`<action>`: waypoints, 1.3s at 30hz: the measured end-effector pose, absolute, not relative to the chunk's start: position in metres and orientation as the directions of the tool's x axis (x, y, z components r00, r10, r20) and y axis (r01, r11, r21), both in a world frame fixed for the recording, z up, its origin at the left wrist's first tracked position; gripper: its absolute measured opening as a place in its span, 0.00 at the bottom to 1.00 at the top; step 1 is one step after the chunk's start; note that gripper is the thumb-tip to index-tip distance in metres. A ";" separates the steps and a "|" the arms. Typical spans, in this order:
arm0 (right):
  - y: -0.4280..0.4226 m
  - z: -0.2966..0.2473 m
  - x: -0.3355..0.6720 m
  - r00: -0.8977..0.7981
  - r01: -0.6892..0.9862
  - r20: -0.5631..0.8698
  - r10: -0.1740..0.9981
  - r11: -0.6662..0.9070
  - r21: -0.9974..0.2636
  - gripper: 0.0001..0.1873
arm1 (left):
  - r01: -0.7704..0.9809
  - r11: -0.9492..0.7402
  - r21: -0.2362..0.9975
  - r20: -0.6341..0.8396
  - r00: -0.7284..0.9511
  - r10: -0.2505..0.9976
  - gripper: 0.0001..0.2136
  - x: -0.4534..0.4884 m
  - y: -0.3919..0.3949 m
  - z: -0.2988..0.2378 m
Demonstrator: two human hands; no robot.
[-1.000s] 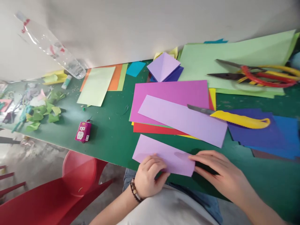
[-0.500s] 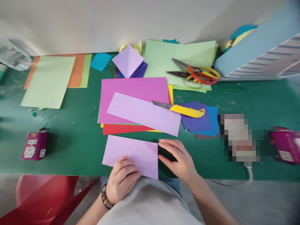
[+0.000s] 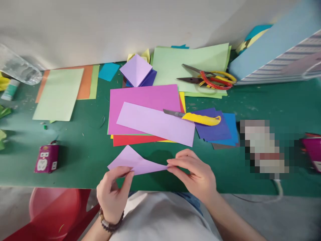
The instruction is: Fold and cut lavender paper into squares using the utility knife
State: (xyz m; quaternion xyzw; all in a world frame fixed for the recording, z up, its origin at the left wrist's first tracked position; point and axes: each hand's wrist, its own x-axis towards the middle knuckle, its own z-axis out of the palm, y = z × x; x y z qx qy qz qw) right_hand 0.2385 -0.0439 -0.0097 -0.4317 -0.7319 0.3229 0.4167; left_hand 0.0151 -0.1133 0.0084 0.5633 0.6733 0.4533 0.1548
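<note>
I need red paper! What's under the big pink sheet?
Under the pink sheet, a red sheet sticks out along the bottom, and a yellow sheet shows at the right. The rest is covered, so I can't tell what else is there.

This is a paper-craft workroom. The landmark is a long green-topped workbench (image 3: 85,167). On it lie sheets of coloured paper (image 3: 144,103), a yellow-handled craft knife (image 3: 200,118) and red-and-yellow scissors (image 3: 208,80). A plain white wall (image 3: 100,30) stands behind it; a red plastic seat (image 3: 55,211) and a grey concrete floor (image 3: 250,217) lie below its near edge.
</note>
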 end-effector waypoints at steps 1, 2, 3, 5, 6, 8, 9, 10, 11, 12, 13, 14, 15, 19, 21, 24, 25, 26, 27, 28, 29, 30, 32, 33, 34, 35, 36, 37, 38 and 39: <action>-0.042 -0.006 0.234 -0.260 0.344 0.333 0.906 0.409 -0.845 0.13 | 0.605 -0.015 0.796 0.283 -0.350 0.893 0.10 0.013 -0.111 0.013; -0.041 -0.003 0.230 -0.243 0.324 0.338 0.909 0.404 -0.856 0.13 | 0.596 0.004 0.803 0.265 -0.363 0.893 0.08 0.011 -0.108 0.017; -0.039 -0.001 0.226 -0.230 0.303 0.341 0.911 0.400 -0.865 0.12 | 0.594 0.017 0.804 0.251 -0.366 0.896 0.07 0.009 -0.106 0.020; -0.037 0.001 0.220 -0.210 0.272 0.336 0.918 0.385 -0.882 0.11 | 0.596 0.043 0.802 0.224 -0.367 0.903 0.06 0.005 -0.103 0.023; -0.036 0.001 0.218 -0.201 0.260 0.329 0.923 0.374 -0.890 0.11 | 0.593 0.056 0.803 0.210 -0.368 0.906 0.05 0.004 -0.103 0.023; -0.036 0.001 0.217 -0.186 0.240 0.305 0.934 0.344 -0.908 0.10 | 0.582 0.078 0.809 0.185 -0.378 0.907 0.05 0.003 -0.104 0.023; -0.037 0.000 0.217 -0.180 0.234 0.288 0.941 0.325 -0.916 0.09 | 0.576 0.086 0.813 0.177 -0.385 0.906 0.05 0.003 -0.105 0.022; -0.037 0.000 0.217 -0.174 0.231 0.269 0.947 0.305 -0.924 0.08 | 0.570 0.092 0.817 0.170 -0.390 0.905 0.05 0.003 -0.105 0.022; -0.038 0.000 0.217 -0.168 0.232 0.250 0.953 0.285 -0.930 0.07 | 0.564 0.096 0.820 0.163 -0.392 0.905 0.05 0.003 -0.106 0.021; -0.038 -0.001 0.218 -0.161 0.235 0.237 0.958 0.270 -0.934 0.06 | 0.559 0.100 0.823 0.156 -0.392 0.907 0.04 0.003 -0.106 0.021; -0.039 -0.001 0.218 -0.154 0.239 0.228 0.962 0.260 -0.936 0.06 | 0.555 0.103 0.826 0.149 -0.392 0.908 0.04 0.004 -0.106 0.021; -0.039 -0.001 0.218 -0.148 0.243 0.223 0.964 0.254 -0.936 0.05 | 0.553 0.107 0.826 0.143 -0.389 0.910 0.04 0.004 -0.107 0.021; -0.039 -0.001 0.218 -0.145 0.246 0.221 0.964 0.251 -0.936 0.05 | 0.553 0.110 0.826 0.137 -0.387 0.912 0.04 0.005 -0.107 0.021; -0.039 0.001 0.218 -0.152 0.240 0.213 0.965 0.245 -0.940 0.06 | 0.575 0.102 0.812 0.146 -0.369 0.918 0.04 0.007 -0.106 0.024; -0.039 0.003 0.219 -0.208 0.235 0.200 0.958 0.247 -0.940 0.07 | 0.612 0.070 0.788 0.185 -0.343 0.921 0.04 0.008 -0.103 0.028; -0.038 0.006 0.225 -0.226 0.250 0.103 0.969 0.159 -0.955 0.05 | 0.665 -0.032 0.746 0.234 -0.217 0.948 0.09 0.003 -0.095 0.038; -0.036 0.005 0.227 -0.159 0.237 0.043 0.986 0.080 -0.968 0.05 | 0.663 -0.051 0.747 0.216 -0.170 0.962 0.14 0.000 -0.092 0.042; -0.034 0.005 0.230 -0.058 0.195 -0.025 0.998 -0.013 -0.981 0.06 | 0.644 -0.037 0.764 0.168 -0.144 0.975 0.20 -0.004 -0.089 0.046; -0.032 0.003 0.233 0.052 0.121 -0.097 0.994 -0.102 -0.987 0.08 | 0.601 0.007 0.799 0.100 -0.144 0.984 0.25 -0.008 -0.087 0.049; -0.029 0.002 0.236 0.144 0.029 -0.166 0.976 -0.172 -0.985 0.10 | 0.521 0.066 0.851 0.021 -0.159 0.987 0.27 -0.012 -0.085 0.051; -0.026 -0.001 0.238 0.206 -0.058 -0.223 0.953 -0.216 -0.975 0.12 | 0.413 0.128 0.901 -0.060 -0.174 0.983 0.28 -0.016 -0.084 0.053; -0.024 -0.003 0.240 0.240 -0.124 -0.270 0.933 -0.246 -0.961 0.14 | 0.293 0.179 0.939 -0.131 -0.175 0.976 0.26 -0.018 -0.083 0.054; -0.021 -0.008 0.242 0.265 -0.181 -0.339 0.902 -0.299 -0.937 0.16 | 0.086 0.241 0.967 -0.228 -0.137 0.964 0.23 -0.018 -0.084 0.053; -0.021 -0.010 0.242 0.272 -0.187 -0.368 0.889 -0.326 -0.927 0.16 | 0.019 0.258 0.966 -0.255 -0.109 0.961 0.22 -0.016 -0.085 0.053; -0.021 -0.012 0.242 0.283 -0.192 -0.389 0.877 -0.345 -0.919 0.17 | -0.028 0.271 0.962 -0.273 -0.085 0.958 0.21 -0.014 -0.086 0.052; -0.022 -0.013 0.241 0.296 -0.199 -0.405 0.865 -0.359 -0.912 0.18 | -0.068 0.284 0.956 -0.289 -0.064 0.955 0.21 -0.011 -0.086 0.051; -0.023 -0.013 0.241 0.307 -0.202 -0.419 0.855 -0.371 -0.906 0.18 | -0.106 0.299 0.948 -0.305 -0.050 0.951 0.22 -0.009 -0.086 0.051; -0.024 -0.013 0.240 0.316 -0.197 -0.424 0.849 -0.378 -0.905 0.19 | -0.141 0.316 0.938 -0.324 -0.040 0.945 0.23 -0.008 -0.087 0.050; -0.025 -0.013 0.239 0.317 -0.168 -0.408 0.856 -0.373 -0.912 0.19 | -0.171 0.329 0.929 -0.339 -0.035 0.940 0.25 -0.007 -0.087 0.050; -0.025 -0.012 0.238 0.309 -0.125 -0.381 0.872 -0.359 -0.925 0.19 | -0.193 0.338 0.921 -0.351 -0.033 0.936 0.26 -0.006 -0.087 0.049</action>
